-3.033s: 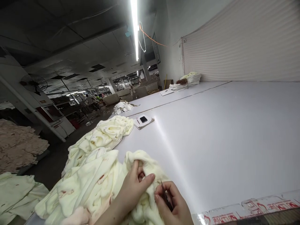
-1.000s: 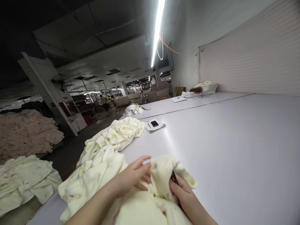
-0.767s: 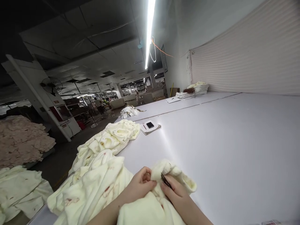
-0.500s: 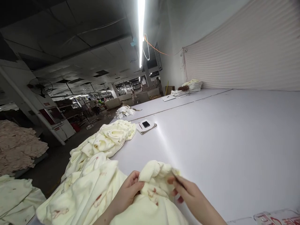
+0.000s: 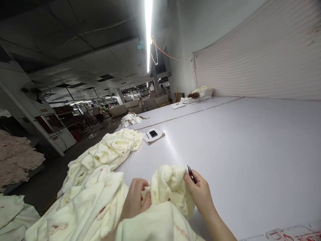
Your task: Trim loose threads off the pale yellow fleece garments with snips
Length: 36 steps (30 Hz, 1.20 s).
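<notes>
A pale yellow fleece garment (image 5: 170, 187) with small reddish prints is bunched up in front of me, over the table's near edge. My left hand (image 5: 137, 197) is closed on a fold at its left side. My right hand (image 5: 200, 190) pinches the upper right edge between thumb and finger. Dark thread snips (image 5: 191, 174) with two pointed tips are held in that same hand, tips pointing up and away from the cloth. More pale yellow fleece garments (image 5: 87, 197) lie heaped just left of my left hand.
On the white table (image 5: 225, 150) a black phone (image 5: 153, 133) rests on a pad of papers (image 5: 150, 140). Farther back are a white cloth pile (image 5: 130, 119) and stacked cut pieces (image 5: 203, 93). Pink fabric (image 5: 18, 157) is heaped at the left beyond the table.
My right hand has turned upward, so the snips now point up beside the cloth. The garment's edge has been turned and bunched higher, and my left hand has shifted slightly left.
</notes>
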{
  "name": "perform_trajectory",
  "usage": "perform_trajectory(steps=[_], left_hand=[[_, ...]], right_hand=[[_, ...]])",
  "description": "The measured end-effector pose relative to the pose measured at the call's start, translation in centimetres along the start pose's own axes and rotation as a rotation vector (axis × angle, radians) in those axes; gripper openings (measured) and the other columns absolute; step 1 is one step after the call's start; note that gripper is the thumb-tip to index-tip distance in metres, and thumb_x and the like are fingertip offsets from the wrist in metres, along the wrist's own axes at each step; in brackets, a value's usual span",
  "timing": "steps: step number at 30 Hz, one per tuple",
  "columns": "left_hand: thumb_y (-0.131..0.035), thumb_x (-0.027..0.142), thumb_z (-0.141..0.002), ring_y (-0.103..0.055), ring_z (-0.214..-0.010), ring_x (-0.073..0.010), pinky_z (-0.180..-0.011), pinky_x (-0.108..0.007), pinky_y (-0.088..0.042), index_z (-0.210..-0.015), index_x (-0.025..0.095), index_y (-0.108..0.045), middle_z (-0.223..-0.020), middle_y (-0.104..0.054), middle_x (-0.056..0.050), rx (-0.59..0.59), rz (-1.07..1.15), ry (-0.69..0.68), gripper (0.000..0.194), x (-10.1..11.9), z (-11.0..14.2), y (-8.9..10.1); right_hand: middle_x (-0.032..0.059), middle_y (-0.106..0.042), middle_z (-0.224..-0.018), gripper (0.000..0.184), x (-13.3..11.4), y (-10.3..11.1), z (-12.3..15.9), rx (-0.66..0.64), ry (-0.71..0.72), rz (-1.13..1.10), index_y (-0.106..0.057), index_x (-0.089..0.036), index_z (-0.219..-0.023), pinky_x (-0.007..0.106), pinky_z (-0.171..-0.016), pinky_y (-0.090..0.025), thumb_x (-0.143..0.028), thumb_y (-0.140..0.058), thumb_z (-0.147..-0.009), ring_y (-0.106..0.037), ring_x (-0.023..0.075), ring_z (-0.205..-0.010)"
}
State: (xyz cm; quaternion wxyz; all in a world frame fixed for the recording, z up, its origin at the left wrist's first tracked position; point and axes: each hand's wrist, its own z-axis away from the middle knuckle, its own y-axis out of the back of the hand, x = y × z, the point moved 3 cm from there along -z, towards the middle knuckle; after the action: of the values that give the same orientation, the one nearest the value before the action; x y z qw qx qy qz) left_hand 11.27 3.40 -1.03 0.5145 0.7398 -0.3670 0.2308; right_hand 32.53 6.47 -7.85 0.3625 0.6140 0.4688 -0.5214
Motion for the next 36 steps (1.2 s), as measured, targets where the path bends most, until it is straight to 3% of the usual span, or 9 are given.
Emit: perform_trajectory(steps=[3,7,12,17,20,24,28,32,36], left_hand=[[-0.048,0.031,-0.082,-0.052,-0.064,-0.0143,-0.058,-0.026,-0.04,-0.073,0.022,-0.06,-0.075,-0.057,-0.003,-0.231,-0.059,-0.263,0.018,1.1,0.4,-2.0],[-0.058,0.039,-0.076,-0.055,-0.067,-0.0156,-0.058,-0.025,-0.041,-0.111,0.022,-0.055,-0.084,-0.061,-0.002,-0.413,-0.031,-0.047,0.039,0.6,-0.1,-3.6],[-0.057,0.031,-0.072,-0.048,-0.064,-0.0161,-0.058,-0.026,-0.036,-0.093,0.021,-0.057,-0.072,-0.054,0.0,-0.331,-0.075,0.037,0.023,0.3,-1.1,-3.8],[-0.054,0.027,-0.076,-0.045,-0.066,-0.016,-0.06,-0.025,-0.033,-0.084,0.021,-0.058,-0.072,-0.054,0.0,-0.22,0.248,0.095,0.012,0.0,-1.3,-3.1],[-0.057,0.04,-0.077,-0.045,-0.065,-0.0145,-0.06,-0.024,-0.034,-0.095,0.02,-0.057,-0.075,-0.055,0.0,-0.264,0.519,0.198,0.028,0.0,-0.9,-2.8],[-0.064,0.048,-0.073,-0.046,-0.066,-0.0132,-0.062,-0.023,-0.035,-0.098,0.021,-0.056,-0.078,-0.056,0.001,-0.296,0.715,0.297,0.037,0.5,-0.5,-2.6],[-0.065,0.049,-0.073,-0.044,-0.064,-0.0118,-0.061,-0.023,-0.034,-0.102,0.02,-0.056,-0.077,-0.056,0.001,-0.342,0.754,0.278,0.042,0.7,-0.3,-2.7],[-0.064,0.051,-0.074,-0.045,-0.066,-0.013,-0.062,-0.024,-0.034,-0.103,0.02,-0.056,-0.078,-0.055,0.0,-0.364,0.732,0.264,0.043,0.4,-0.2,-2.7],[-0.063,0.051,-0.075,-0.049,-0.076,-0.0167,-0.067,-0.025,-0.037,-0.103,0.021,-0.058,-0.088,-0.055,-0.003,-0.341,0.676,0.217,0.042,0.2,-0.3,-2.7]], right_hand=[[-0.0027,-0.044,-0.064,0.035,-1.5,0.1,1.2,0.033,0.066,-0.007,-0.046,-0.02,-0.061,0.023,-0.052,-0.035,-0.048,-0.054,-0.081,-0.041,0.0132,-0.059],[-0.0045,-0.04,-0.06,0.035,-3.7,-1.6,3.2,-0.101,0.134,-0.099,-0.042,-0.021,-0.06,0.022,-0.049,-0.035,-0.042,-0.054,-0.084,-0.039,0.0114,-0.054],[0.0017,-0.054,-0.071,0.021,-4.6,-2.6,5.1,-0.202,0.358,-0.018,-0.054,-0.021,-0.071,0.023,-0.055,-0.041,-0.032,-0.048,-0.088,-0.05,0.0144,-0.063],[0.0055,-0.059,-0.091,0.014,-3.6,-2.2,5.5,-0.162,0.501,0.231,-0.055,-0.024,-0.09,0.024,-0.054,-0.044,-0.021,-0.043,-0.084,-0.056,0.0152,-0.065],[0.0024,-0.059,-0.083,0.015,-4.0,-1.5,5.0,-0.185,0.456,0.327,-0.054,-0.025,-0.085,0.024,-0.053,-0.045,-0.016,-0.044,-0.079,-0.056,0.015,-0.063],[0.0013,-0.058,-0.083,0.009,-5.5,-0.7,4.0,-0.378,0.345,0.249,-0.057,-0.025,-0.086,0.023,-0.055,-0.048,-0.022,-0.051,-0.08,-0.058,0.0145,-0.067],[0.0038,-0.058,-0.095,0.02,-6.6,-0.7,3.4,-0.4,0.342,0.298,-0.06,-0.026,-0.104,0.022,-0.051,-0.047,-0.029,-0.048,-0.088,-0.059,0.0137,-0.069],[0.0046,-0.06,-0.092,0.021,-7.0,-1.1,3.4,-0.336,0.435,0.367,-0.064,-0.026,-0.099,0.024,-0.053,-0.046,-0.028,-0.045,-0.09,-0.058,0.0135,-0.064],[0.0047,-0.061,-0.092,0.021,-6.8,-1.1,3.5,-0.344,0.374,0.328,-0.064,-0.026,-0.099,0.023,-0.051,-0.047,-0.03,-0.046,-0.09,-0.059,0.0136,-0.064]])
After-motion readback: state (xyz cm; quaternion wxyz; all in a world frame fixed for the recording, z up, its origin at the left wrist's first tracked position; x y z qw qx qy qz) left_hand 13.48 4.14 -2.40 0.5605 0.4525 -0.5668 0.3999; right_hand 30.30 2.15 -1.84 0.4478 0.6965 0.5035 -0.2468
